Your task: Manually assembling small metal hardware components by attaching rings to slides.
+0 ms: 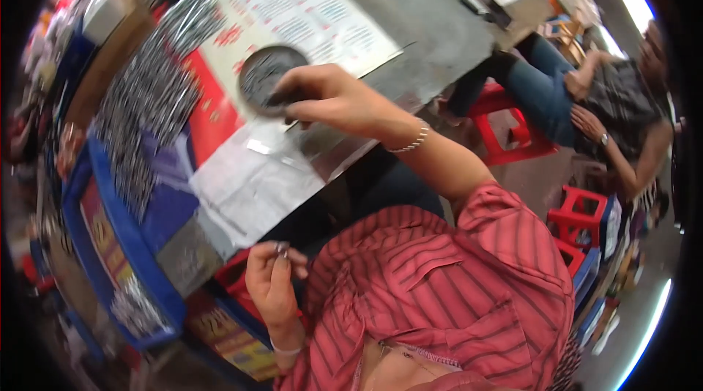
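Note:
My right hand (333, 102) reaches over a round shallow dish (242, 82) holding dark grey contents, too fine to tell. Its thumb and fingers are bent together at the dish's near right side, the fingertips darkened; whatever they pinch is hidden. Lower down, close to my body, my left hand (272, 285) is raised off the table's edge with curled fingers. A small shiny bit shows at its fingertips, too small to name. Left of the dish lies a large heap of thin silvery metal pieces (143, 109). A white sheet (256, 175) lies on the table between my hands.
Under the dish are a printed sheet (315, 17) and a red sheet (212, 109) on the grey table (432, 32). A blue bin (132, 244) with more metal pieces stands at the left. Rightward, a seated person (622, 91) is near red stools (505, 127).

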A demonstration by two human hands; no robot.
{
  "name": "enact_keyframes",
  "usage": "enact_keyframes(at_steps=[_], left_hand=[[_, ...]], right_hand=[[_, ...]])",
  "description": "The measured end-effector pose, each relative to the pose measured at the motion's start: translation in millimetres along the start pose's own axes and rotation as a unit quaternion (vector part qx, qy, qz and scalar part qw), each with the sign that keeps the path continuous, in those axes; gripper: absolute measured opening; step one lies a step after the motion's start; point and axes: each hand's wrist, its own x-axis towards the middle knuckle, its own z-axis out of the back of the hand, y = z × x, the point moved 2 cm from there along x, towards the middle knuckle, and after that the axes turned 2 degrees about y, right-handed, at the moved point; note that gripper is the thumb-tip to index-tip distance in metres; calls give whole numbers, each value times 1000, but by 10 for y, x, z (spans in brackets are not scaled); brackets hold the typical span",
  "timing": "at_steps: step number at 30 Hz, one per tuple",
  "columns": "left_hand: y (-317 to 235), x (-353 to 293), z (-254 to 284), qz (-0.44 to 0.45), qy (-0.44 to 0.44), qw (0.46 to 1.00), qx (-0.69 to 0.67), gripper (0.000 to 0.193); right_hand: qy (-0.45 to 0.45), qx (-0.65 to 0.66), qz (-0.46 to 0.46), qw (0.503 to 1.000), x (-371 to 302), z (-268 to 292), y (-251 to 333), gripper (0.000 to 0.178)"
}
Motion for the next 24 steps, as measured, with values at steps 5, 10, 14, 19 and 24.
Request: enact_keyframes(at_steps=[5,10,14,19,24], left_hand=[[-64,77,-8,1,53,998,47,18],[-54,90,-5,-48,13,991,128,12],[-85,72,21,-80,20,976,200,12],[-105,72,25,-135,28,961,239,13],[-105,66,46,-164,26,953,254,13]], right_hand=[[34,47,-83,995,-408,-415,43,15],[127,78,-120,982,-594,-641,-14,18],[183,101,-96,973,-605,-707,28,17],[143,150,-142,968,-637,-776,-5,16],[129,135,-145,972,-608,-812,-7,15]])
